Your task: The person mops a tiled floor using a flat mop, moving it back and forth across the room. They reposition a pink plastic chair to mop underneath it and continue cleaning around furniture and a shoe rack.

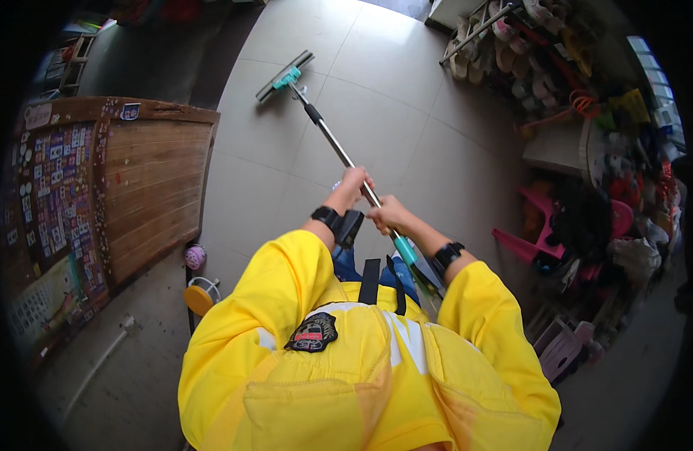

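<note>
A mop (333, 143) with a silver pole and teal fittings slants across the middle of the view. Its long, narrow grey head (270, 86) rests on the tiled floor, far and left of centre. My left hand (352, 186) is wrapped round the pole at mid-length. Closer to my body, my right hand (388, 213) grips the same pole just above its teal handle section (405, 250). The lower end of the handle passes beside my right forearm and is partly hidden there. Both arms wear yellow sleeves and black wrist straps.
Pale tiles (369, 98) spread out ahead. On the left stands a wooden door panel (155, 188) covered partly in stickers, with a purple ball (195, 256) near it. Shoes crowd a rack (478, 34) at the far right, above a pink plastic chair (538, 225) and piled bags.
</note>
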`<state>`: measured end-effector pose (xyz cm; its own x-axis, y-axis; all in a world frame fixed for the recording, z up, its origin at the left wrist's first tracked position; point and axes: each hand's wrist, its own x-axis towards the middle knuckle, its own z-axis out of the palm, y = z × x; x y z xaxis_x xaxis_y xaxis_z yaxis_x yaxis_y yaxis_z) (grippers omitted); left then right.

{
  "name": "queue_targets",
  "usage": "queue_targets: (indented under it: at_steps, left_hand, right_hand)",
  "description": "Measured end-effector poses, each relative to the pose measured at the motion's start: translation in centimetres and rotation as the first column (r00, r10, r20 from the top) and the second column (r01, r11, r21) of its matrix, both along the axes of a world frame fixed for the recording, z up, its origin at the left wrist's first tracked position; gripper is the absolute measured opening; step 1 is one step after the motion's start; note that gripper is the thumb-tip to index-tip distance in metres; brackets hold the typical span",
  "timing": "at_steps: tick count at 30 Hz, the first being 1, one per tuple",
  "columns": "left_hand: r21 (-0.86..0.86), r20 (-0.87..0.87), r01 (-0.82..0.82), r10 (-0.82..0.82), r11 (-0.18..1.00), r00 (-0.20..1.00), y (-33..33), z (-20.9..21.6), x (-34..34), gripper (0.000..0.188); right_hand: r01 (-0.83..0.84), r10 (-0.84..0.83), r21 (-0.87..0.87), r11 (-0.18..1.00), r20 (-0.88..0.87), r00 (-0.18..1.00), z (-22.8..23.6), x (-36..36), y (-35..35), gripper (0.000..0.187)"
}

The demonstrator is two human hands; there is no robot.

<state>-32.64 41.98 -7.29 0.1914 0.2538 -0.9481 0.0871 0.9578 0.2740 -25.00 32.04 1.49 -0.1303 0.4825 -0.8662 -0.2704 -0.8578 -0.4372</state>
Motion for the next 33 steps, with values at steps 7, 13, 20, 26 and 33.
queue_targets:
  at_steps: [7,13,20,26,33]
  left_hand:
    - [0.063,-0.087,0.140,-0.135,0.988,0.987,10.4,-0.5,-1.7,0.015]
    - [-0.167,0.134,0.532,-0.515,0.830,0.846,2.4,-1.9,-2.7,0.018]
    - [-0.439,0.601,0.797,-0.525,0.414,0.603,-13.6,2.6,-1.1,0.032]
    - [-0.740,0.292,0.464,-0.388,0.488,0.874,-14.0,1.7,-1.2,0.012]
    - [-0.300,0.037,0.196,-0.194,0.934,0.980,-7.4,-0.3,-2.9,0.013]
  right_hand:
    - [0.198,-0.220,-0.140,0.970,-0.166,0.961,-2.4,-3.4,10.1,0.023]
    - [0.069,-0.083,-0.182,0.981,-0.070,0.994,-2.2,-2.8,-0.3,0.032]
    - [-0.025,-0.026,-0.515,0.857,-0.092,0.995,8.3,-0.3,-15.0,0.027]
    - [0.056,-0.022,-0.464,0.884,0.079,0.997,9.2,-1.9,-13.8,0.021]
    - [0.045,-0.016,-0.264,0.963,0.111,0.994,2.7,-3.6,-6.5,0.022]
